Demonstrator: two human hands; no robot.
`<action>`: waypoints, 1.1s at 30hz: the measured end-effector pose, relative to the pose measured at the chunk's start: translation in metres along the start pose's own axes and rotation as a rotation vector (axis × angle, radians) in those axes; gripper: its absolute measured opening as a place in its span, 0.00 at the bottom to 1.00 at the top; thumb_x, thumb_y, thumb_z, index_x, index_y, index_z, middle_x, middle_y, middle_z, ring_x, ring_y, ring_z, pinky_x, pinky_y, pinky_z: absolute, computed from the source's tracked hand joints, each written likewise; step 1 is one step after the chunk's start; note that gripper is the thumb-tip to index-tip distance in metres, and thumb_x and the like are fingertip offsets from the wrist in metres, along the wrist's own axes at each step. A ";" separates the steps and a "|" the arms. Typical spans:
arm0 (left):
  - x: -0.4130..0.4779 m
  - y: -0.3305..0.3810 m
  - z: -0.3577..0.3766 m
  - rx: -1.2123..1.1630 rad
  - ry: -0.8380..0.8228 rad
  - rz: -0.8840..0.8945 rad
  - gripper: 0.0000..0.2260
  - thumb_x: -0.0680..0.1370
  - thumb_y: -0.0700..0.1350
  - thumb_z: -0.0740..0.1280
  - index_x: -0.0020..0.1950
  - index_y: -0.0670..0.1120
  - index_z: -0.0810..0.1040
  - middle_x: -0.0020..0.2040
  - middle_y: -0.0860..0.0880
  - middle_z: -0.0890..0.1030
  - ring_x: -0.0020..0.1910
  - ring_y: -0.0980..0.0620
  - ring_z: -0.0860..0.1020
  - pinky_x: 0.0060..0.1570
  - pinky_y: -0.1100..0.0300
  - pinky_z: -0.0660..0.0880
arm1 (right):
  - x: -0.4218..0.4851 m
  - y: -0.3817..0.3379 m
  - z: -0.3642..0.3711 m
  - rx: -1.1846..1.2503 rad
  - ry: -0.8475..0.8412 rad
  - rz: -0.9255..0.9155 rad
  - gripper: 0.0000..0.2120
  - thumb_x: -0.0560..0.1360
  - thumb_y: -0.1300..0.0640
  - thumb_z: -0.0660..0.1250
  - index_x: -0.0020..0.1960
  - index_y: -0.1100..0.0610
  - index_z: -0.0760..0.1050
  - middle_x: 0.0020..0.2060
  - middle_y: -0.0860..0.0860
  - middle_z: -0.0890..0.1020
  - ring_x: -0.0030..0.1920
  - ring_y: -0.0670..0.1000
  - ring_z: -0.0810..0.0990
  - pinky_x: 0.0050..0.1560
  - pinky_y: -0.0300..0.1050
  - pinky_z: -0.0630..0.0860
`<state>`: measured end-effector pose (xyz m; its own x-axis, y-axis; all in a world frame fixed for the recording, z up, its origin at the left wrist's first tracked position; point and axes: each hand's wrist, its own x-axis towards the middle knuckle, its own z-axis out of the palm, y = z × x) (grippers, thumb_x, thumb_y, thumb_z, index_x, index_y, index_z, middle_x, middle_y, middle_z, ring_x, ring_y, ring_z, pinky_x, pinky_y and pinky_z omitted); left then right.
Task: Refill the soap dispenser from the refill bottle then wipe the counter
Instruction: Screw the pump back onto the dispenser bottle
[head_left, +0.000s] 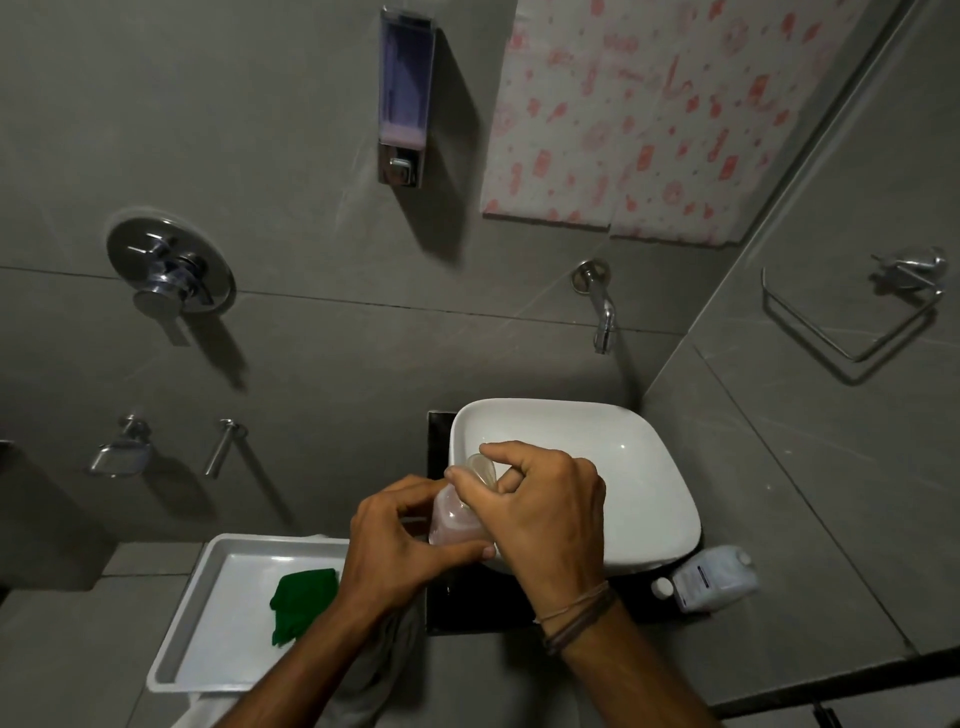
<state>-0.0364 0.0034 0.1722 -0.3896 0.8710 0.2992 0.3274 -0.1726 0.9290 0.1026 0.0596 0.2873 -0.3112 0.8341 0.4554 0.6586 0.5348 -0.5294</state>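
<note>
A small clear refill bottle (453, 522) with pinkish liquid is held over the left edge of the white basin (644, 467). My left hand (400, 540) grips its body. My right hand (545, 504) pinches the clear cap (482, 466) at the bottle's top; whether the cap is on or off I cannot tell. The wall-mounted soap dispenser (405, 98) hangs high on the grey wall, with a little pale soap at its bottom. A green cloth (301, 603) lies in a white tray (208, 597) to the left.
A tap (600, 306) juts from the wall above the basin. A white jug (714, 577) lies on the black counter (467, 608) at the right. Shower mixer (169, 265) and fittings are on the left wall, a towel ring (852, 317) on the right wall.
</note>
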 end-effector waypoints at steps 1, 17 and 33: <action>0.000 -0.001 0.000 -0.005 0.000 -0.002 0.27 0.62 0.68 0.83 0.57 0.59 0.88 0.51 0.55 0.88 0.50 0.52 0.88 0.47 0.50 0.87 | 0.000 0.000 0.000 0.009 -0.017 0.005 0.25 0.66 0.33 0.76 0.53 0.49 0.87 0.34 0.46 0.87 0.35 0.47 0.84 0.45 0.42 0.84; -0.066 -0.124 0.024 -0.082 -0.157 -0.289 0.29 0.62 0.58 0.88 0.61 0.62 0.86 0.56 0.59 0.88 0.57 0.56 0.87 0.58 0.58 0.83 | -0.122 0.134 0.110 0.576 -0.577 0.594 0.28 0.71 0.68 0.76 0.65 0.46 0.79 0.58 0.46 0.86 0.50 0.50 0.88 0.54 0.51 0.85; -0.050 -0.210 0.062 -0.056 -0.198 -0.513 0.34 0.57 0.46 0.90 0.61 0.52 0.87 0.54 0.52 0.90 0.55 0.49 0.88 0.58 0.53 0.85 | -0.145 0.186 0.199 0.604 -0.312 0.801 0.28 0.72 0.73 0.73 0.59 0.41 0.80 0.54 0.41 0.85 0.57 0.40 0.84 0.54 0.36 0.81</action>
<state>-0.0325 0.0251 -0.0515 -0.3161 0.9188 -0.2365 0.0902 0.2772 0.9566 0.1339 0.0649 -0.0190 -0.1550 0.9257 -0.3450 0.3254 -0.2819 -0.9026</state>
